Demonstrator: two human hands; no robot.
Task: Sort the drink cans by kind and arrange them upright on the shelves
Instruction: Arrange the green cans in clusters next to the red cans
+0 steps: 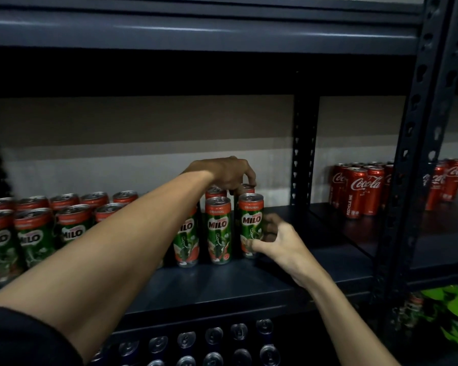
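Green and red Milo cans stand upright in rows on the dark shelf (222, 283), several at the left (32, 233) and more in the middle (218, 231). My left hand (230, 173) reaches over the rows and grips the top of a back-row Milo can (247, 188) from above. My right hand (275, 241) holds the lower side of the front right Milo can (250, 223), thumb in front and fingers behind. Red Coca-Cola cans (362, 191) stand grouped on the neighbouring shelf bay to the right.
A perforated dark upright post (303, 154) separates the two bays, and a thicker post (413, 154) stands nearer at the right. Can tops (212, 336) show on the shelf below. A green package (455, 307) lies at the lower right. The upper shelf edge (196, 30) overhangs.
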